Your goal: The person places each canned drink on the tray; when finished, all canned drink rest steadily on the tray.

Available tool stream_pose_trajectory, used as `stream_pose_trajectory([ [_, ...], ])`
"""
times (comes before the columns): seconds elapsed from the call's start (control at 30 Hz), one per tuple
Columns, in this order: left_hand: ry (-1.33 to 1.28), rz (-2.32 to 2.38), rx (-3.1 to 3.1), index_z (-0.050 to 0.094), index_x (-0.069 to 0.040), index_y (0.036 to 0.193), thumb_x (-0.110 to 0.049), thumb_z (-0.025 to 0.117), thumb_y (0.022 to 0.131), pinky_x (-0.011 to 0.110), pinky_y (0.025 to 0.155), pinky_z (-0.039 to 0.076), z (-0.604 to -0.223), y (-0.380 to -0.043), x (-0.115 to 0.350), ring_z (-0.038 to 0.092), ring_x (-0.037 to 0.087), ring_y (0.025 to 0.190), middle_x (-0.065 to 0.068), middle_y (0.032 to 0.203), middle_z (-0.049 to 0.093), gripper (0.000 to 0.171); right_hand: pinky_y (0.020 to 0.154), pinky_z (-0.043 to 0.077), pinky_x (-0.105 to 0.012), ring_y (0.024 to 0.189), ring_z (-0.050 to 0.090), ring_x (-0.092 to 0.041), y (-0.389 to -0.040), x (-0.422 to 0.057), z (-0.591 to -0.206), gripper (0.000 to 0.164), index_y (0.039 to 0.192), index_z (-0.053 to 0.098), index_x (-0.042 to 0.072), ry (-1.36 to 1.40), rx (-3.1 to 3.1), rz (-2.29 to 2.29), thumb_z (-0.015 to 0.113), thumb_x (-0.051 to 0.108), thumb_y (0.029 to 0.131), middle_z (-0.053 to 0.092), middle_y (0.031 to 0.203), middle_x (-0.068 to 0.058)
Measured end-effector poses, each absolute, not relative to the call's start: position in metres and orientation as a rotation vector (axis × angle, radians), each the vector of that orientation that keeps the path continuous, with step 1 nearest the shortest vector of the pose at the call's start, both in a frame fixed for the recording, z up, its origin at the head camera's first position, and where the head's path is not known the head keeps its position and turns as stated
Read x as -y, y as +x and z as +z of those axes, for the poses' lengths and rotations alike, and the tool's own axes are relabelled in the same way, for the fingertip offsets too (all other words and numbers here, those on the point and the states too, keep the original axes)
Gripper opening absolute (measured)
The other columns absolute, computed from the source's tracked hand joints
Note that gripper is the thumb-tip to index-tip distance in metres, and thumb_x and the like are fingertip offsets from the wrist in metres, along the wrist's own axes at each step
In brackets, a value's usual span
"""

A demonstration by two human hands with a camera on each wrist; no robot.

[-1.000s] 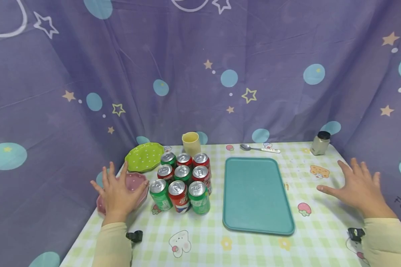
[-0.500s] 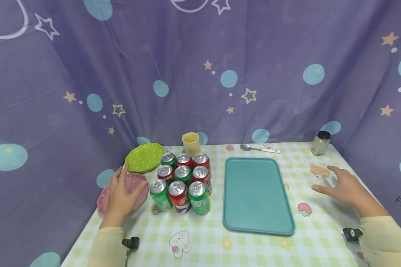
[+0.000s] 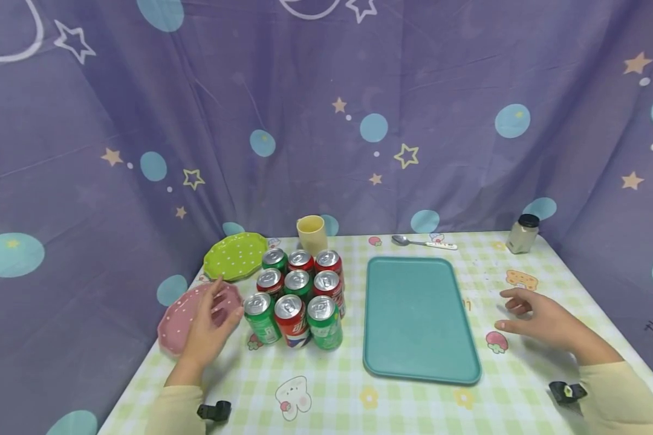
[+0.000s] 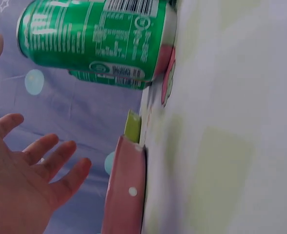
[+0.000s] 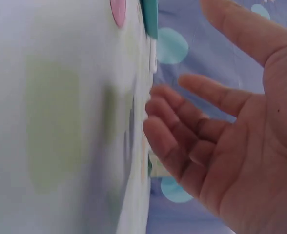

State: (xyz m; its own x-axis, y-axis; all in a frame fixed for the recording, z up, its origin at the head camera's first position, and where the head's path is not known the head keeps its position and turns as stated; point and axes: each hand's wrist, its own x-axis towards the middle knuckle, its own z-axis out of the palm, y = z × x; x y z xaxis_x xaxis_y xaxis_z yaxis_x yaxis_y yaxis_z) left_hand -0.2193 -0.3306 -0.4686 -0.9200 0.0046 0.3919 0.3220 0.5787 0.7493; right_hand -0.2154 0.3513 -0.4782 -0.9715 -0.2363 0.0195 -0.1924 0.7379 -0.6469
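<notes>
My left hand (image 3: 205, 329) hovers over the right part of a pink polka-dot dish (image 3: 176, 320), fingers spread and holding nothing. Just right of its thumb stands a green soda can (image 3: 263, 323), the front left one of a block of red and green cans. A red can (image 3: 292, 326) and another green can (image 3: 325, 329) complete the front row. In the left wrist view the green can (image 4: 94, 39) stands beyond the thumb. My right hand (image 3: 541, 320), fingers loosely bent and holding nothing, is above the tablecloth to the right of a teal tray (image 3: 419, 320).
Behind the pink dish lies a green dotted plate (image 3: 236, 257). A yellow mug (image 3: 312, 234) stands behind the cans, and a spoon (image 3: 424, 243) lies behind the tray. At the back right is a jar (image 3: 522, 234) with a black lid. Purple curtain (image 3: 326, 121) surrounds the table.
My left hand has come lower and slightly right over the pink dish, toward the cans. The right hand has moved left toward the tray, its fingers bending more. Objects on the table stay put.
</notes>
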Motion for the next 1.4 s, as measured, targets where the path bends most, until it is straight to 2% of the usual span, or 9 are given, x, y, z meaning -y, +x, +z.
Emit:
stream_pose_trajectory([
  [0.13,-0.3,-1.3,2.474,0.03,-0.017,0.165,-0.017,0.072,0.101,0.06,0.11,0.043,-0.472,-0.216,0.325,0.049,0.043,0.137,0.016,0.154,0.046,0.076,0.074,0.056,-0.03,0.094,0.065,-0.019,-0.212,-0.34,-0.481,0.067,0.14,0.056,-0.006,-0.435,-2.717,-1.196,0.085,0.028,0.091,0.067,0.112,-0.012],
  [0.43,-0.37,-1.436,2.455,0.035,-0.018,0.162,-0.012,0.07,0.102,0.021,0.107,0.046,-0.48,-0.214,0.32,0.054,0.035,0.132,0.018,0.147,0.053,0.07,0.065,0.054,-0.029,0.075,0.061,-0.014,-0.206,-0.326,-0.486,0.063,0.139,0.052,-0.01,-0.552,-2.481,-1.26,0.082,0.021,0.093,0.063,0.095,-0.01],
  [0.57,-0.358,-1.495,2.483,0.033,-0.011,0.162,-0.013,0.069,0.103,0.021,0.106,0.046,-0.48,-0.213,0.317,0.054,0.027,0.128,0.017,0.145,0.052,0.068,0.061,0.051,-0.028,0.069,0.056,-0.012,-0.205,-0.323,-0.488,0.065,0.138,0.051,-0.012,-0.584,-2.41,-1.243,0.083,0.021,0.092,0.061,0.09,-0.009],
  [0.7,-0.344,-1.543,2.504,0.034,-0.008,0.16,-0.012,0.069,0.102,0.024,0.105,0.047,-0.48,-0.211,0.315,0.052,0.031,0.128,0.02,0.145,0.05,0.067,0.058,0.049,-0.027,0.068,0.054,-0.01,-0.205,-0.322,-0.49,0.065,0.14,0.049,-0.012,-0.623,-2.352,-1.27,0.082,0.017,0.092,0.061,0.09,-0.009],
  [0.93,-0.33,-1.551,2.547,0.036,-0.011,0.16,-0.015,0.073,0.1,0.055,0.113,0.044,-0.484,-0.211,0.313,0.05,0.035,0.131,0.019,0.144,0.05,0.071,0.056,0.047,-0.029,0.066,0.051,-0.011,-0.205,-0.321,-0.492,0.066,0.142,0.048,-0.009,-0.656,-2.287,-1.301,0.083,0.013,0.09,0.06,0.094,-0.014],
  [1.0,-0.337,-1.559,2.552,0.038,-0.012,0.158,-0.017,0.075,0.099,0.058,0.114,0.041,-0.487,-0.211,0.313,0.051,0.033,0.132,0.018,0.144,0.052,0.07,0.056,0.047,-0.029,0.066,0.051,-0.012,-0.204,-0.319,-0.492,0.066,0.142,0.048,-0.008,-0.659,-2.287,-1.29,0.084,0.013,0.09,0.059,0.095,-0.014],
  [1.13,-0.392,-1.593,2.543,0.044,-0.01,0.152,-0.015,0.077,0.097,0.044,0.106,0.052,-0.491,-0.212,0.312,0.058,0.023,0.125,0.016,0.138,0.06,0.065,0.056,0.047,-0.029,0.066,0.051,-0.012,-0.204,-0.318,-0.493,0.067,0.14,0.049,-0.005,-0.663,-2.307,-1.262,0.086,0.016,0.088,0.059,0.095,-0.013],
  [1.23,-0.405,-1.622,2.539,0.046,-0.011,0.149,-0.014,0.079,0.096,0.031,0.093,0.058,-0.492,-0.212,0.309,0.063,0.021,0.115,0.016,0.132,0.061,0.063,0.055,0.047,-0.03,0.065,0.051,-0.011,-0.203,-0.318,-0.494,0.068,0.139,0.049,-0.004,-0.672,-2.317,-1.256,0.086,0.018,0.088,0.059,0.094,-0.012],
  [1.4,-0.338,-1.67,2.545,0.047,-0.011,0.147,-0.015,0.083,0.093,0.034,0.079,0.062,-0.494,-0.213,0.305,0.065,0.032,0.107,0.02,0.13,0.06,0.065,0.055,0.046,-0.03,0.064,0.05,-0.011,-0.204,-0.317,-0.495,0.067,0.138,0.049,-0.003,-0.688,-2.341,-1.243,0.087,0.021,0.088,0.058,0.092,-0.011],
])
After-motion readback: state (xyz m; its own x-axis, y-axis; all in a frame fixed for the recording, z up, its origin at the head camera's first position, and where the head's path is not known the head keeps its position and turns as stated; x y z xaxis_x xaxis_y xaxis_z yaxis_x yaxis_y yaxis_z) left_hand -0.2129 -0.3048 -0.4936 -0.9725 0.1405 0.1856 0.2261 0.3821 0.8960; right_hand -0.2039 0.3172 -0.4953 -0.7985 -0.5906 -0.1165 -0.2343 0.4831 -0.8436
